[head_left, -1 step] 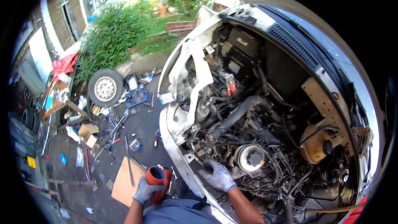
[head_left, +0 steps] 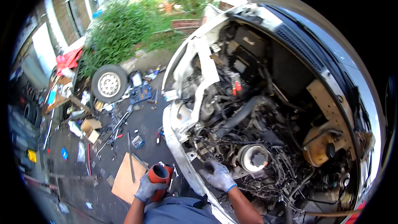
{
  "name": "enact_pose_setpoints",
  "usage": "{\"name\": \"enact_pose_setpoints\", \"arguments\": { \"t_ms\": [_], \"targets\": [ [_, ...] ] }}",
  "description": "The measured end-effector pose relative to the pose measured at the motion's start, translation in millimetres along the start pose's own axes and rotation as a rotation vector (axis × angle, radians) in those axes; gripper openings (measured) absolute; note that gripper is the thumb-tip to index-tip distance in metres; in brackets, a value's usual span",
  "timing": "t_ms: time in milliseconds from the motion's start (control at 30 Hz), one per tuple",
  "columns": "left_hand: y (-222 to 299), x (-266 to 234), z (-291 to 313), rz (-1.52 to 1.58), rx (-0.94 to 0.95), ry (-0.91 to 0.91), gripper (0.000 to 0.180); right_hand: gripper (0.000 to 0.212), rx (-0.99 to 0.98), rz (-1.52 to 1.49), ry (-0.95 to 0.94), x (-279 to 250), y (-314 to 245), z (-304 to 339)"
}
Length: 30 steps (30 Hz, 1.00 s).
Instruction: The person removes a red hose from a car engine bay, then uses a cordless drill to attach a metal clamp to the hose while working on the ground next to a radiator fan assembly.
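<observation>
- The left hand (head_left: pixel 147 188), in a grey knit glove, has its fingers curled around a red elbow hose (head_left: pixel 158 178), the thumb across its near side.
- That hose is held in front of the person's body, outside the white front edge of the engine bay (head_left: pixel 191 182), its round open end facing up.
- The right hand (head_left: pixel 219 177), gloved alike, reaches over that front edge, its fingers partly spread and slightly bent; no object shows in its grasp, and I cannot tell whether the fingertips touch the parts below.
- Just beside the right hand, farther into the bay, stands a round white-rimmed housing (head_left: pixel 248 162) with a dark centre.
- Toward the bay's far front corner lie red-handled pliers (head_left: pixel 236 87), near a black battery (head_left: pixel 244 64).
- A yellowed coolant tank (head_left: pixel 314 151) sits by the bay's rear edge.
- On the ground left of the car, a dark metal bar (head_left: pixel 130 157) crosses the far edge of a flat brown board (head_left: pixel 122 180).
- Farther off lie a wheel (head_left: pixel 109 84) and a blue tool case (head_left: pixel 140 94).
</observation>
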State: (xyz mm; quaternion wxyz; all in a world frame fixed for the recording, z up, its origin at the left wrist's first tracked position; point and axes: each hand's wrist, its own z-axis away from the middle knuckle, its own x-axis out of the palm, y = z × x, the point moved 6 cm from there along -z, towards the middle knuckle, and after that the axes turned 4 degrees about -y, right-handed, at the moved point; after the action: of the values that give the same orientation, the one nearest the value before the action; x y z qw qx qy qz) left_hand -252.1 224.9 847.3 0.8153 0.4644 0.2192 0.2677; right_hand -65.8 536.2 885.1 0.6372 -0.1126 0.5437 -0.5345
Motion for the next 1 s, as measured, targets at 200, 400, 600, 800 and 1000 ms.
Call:
{"name": "enact_pose_setpoints", "arguments": {
  "t_ms": [200,400,600,800,1000],
  "targets": [
    [14,-32,23,0.04,0.015,0.16,0.072,0.059,0.013,-0.014,-0.153,81,7,-19],
    [-67,-116,81,0.099,-0.079,0.464,0.073,0.053,-0.034,0.1,-0.243,136,-10,-34],
    [-165,-183,147,0.069,-0.27,0.734,0.077,0.054,-0.057,0.292,-0.314,181,-1,-58],
    [-251,-215,221,0.075,-0.549,0.775,0.08,0.053,-0.046,0.38,-0.402,236,-40,-69],
    [-407,-247,311,0.023,-0.708,0.969,0.085,0.061,-0.068,0.575,-0.585,321,-104,-96]
  ]
}}
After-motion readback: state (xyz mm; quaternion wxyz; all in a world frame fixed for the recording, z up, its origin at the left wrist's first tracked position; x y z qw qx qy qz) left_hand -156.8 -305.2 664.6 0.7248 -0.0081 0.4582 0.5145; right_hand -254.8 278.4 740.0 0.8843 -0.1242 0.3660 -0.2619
